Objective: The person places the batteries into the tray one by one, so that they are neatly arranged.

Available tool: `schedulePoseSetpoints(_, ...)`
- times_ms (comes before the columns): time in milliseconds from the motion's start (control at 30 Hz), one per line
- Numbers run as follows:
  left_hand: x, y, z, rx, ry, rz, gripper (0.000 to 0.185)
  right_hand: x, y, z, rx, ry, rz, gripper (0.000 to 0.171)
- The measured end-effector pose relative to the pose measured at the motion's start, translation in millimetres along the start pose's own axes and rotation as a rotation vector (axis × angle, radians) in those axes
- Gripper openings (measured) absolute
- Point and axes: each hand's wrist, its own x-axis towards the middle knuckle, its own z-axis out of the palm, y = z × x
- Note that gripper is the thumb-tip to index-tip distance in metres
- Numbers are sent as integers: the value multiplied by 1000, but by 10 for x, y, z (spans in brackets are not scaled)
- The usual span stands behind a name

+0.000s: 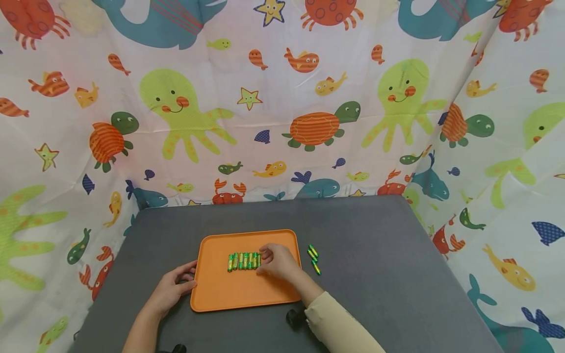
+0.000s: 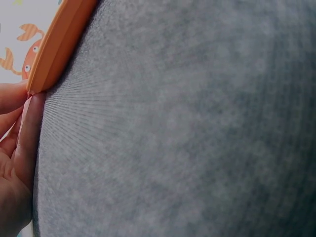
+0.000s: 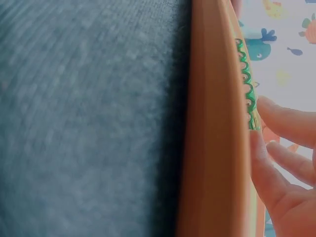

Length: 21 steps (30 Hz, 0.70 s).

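Observation:
An orange tray (image 1: 229,294) lies on the table. On it, several green-and-yellow batteries (image 1: 240,261) stand side by side in a row, and their ends (image 3: 245,66) show over the rim in the right wrist view. My right hand (image 1: 279,262) is at the row's right end, pinching the last battery (image 3: 253,121) between thumb and finger; the fingers partly hide it in the head view. My left hand (image 1: 172,289) holds the tray's left edge, with its fingertips at the rim (image 2: 59,49) in the left wrist view.
Three loose batteries (image 1: 314,259) lie on the grey table (image 1: 362,274), just right of the tray. A curtain (image 1: 265,122) printed with sea animals hangs behind the table and along its sides. A small black object (image 1: 295,318) sits by my right wrist.

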Motion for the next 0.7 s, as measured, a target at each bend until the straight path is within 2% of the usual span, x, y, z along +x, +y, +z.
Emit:
schedulePoseSetpoints(267, 6, -4, 1, 3, -3, -4, 62, -40, 9, -187, 51, 2, 9, 55)
schedulePoseSetpoints(400, 8, 5, 4, 7, 3, -14, 62, -44, 57, -406, 20, 16, -31, 51)
schedulePoseSetpoints(700, 19, 19, 7, 5, 4, -24, 62, -140, 266, -944, 22, 141, -43, 41)
